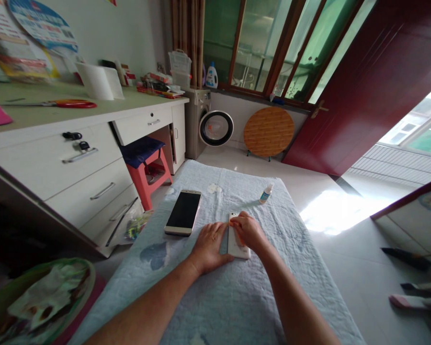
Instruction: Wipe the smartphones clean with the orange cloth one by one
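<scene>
A white phone point(233, 250) lies back up on the light blue quilted cloth point(215, 297). My left hand point(210, 244) rests flat beside its left edge, fingers spread, with the thumb at the phone's lower end. Bent and pressed together, the fingers of my right hand point(249, 230) are on the phone's upper back. Orange shows under these fingers; whether it is a thin piece or a reflection I cannot tell. To the left lies a larger gold-framed phone point(184, 212), dark screen up. A small spray bottle point(266, 193) stands beyond my right hand.
At the left stands a white desk point(89, 167) with scissors point(68, 103) and a paper roll point(98, 81) on it. A red stool point(147, 172) is tucked beneath. Lower left is a waste bin point(88, 282). Farther back are a washing machine point(196, 129) and a round wooden tabletop point(269, 132).
</scene>
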### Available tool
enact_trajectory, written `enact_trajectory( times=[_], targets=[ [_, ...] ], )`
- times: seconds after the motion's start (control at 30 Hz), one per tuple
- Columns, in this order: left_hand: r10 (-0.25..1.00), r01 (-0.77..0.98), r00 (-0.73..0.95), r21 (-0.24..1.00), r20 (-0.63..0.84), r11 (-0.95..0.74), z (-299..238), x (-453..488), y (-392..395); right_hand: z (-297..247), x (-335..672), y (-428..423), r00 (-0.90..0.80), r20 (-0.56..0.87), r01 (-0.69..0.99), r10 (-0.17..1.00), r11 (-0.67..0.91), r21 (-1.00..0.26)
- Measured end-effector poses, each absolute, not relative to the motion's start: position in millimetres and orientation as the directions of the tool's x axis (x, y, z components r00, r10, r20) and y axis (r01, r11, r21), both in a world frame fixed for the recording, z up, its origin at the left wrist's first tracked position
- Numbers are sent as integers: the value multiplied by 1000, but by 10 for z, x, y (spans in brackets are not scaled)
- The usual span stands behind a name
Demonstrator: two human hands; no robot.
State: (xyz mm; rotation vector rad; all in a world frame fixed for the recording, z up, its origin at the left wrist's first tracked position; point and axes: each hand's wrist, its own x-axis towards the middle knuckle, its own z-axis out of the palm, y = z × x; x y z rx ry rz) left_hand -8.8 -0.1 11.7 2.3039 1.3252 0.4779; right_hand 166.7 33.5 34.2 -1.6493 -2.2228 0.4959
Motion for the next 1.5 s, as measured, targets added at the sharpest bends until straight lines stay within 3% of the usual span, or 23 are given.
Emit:
enact_trajectory(
  times=[0.33,0.6,1.17,1.5],
  targets=[
    [867,726,491,514,80,-458,123,-90,0,186,1841,501,-63,116,913,991,105,-394],
    [860,723,501,501,94,-476,74,-86,22,193,1977,321,-38,104,917,994,76,-391],
    [865,708,493,537,90,-460,87,-87,15,435,1878,-156,-459,-13,739,888,374,-561],
    [855,683,506,551,116,-479,63,-91,35,289,1783,59,-161,94,875,982,187,-446]
  ],
)
